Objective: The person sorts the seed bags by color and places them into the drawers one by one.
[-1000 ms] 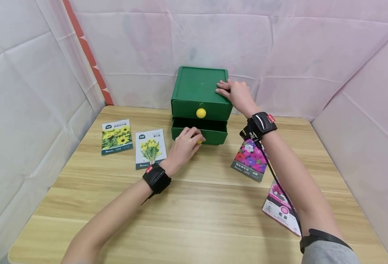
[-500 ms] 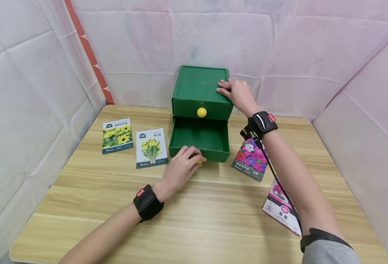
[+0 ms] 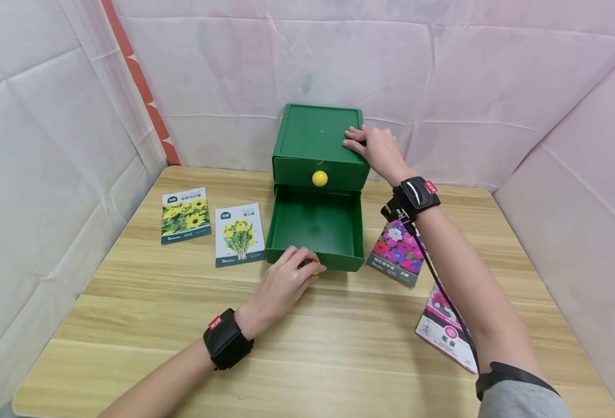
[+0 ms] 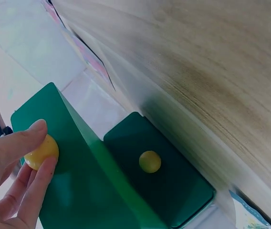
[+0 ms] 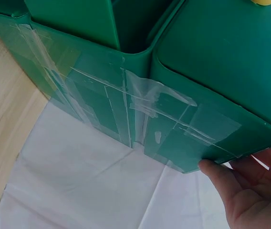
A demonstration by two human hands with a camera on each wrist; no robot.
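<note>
A sunflower seed packet (image 3: 184,215) and a yellow-flower seed packet (image 3: 239,234) lie side by side on the wooden worktop (image 3: 338,348) at the left. At the right lie a purple-flower seed packet (image 3: 397,253) and, nearer the edge, a pink seed packet (image 3: 445,337). Pale sheeting (image 3: 469,87) walls the worktop in.

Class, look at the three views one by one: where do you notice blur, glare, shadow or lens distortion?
Head view: even, soft light, sharp throughout; the table edges bow slightly from the wide lens, and a soft shadow lies under the open lower drawer. Left wrist view: the wood grain smears toward the right, while the left hand on the yellow knob stays fairly sharp. Right wrist view: glare glints off clear tape on the green cabinet.
</note>
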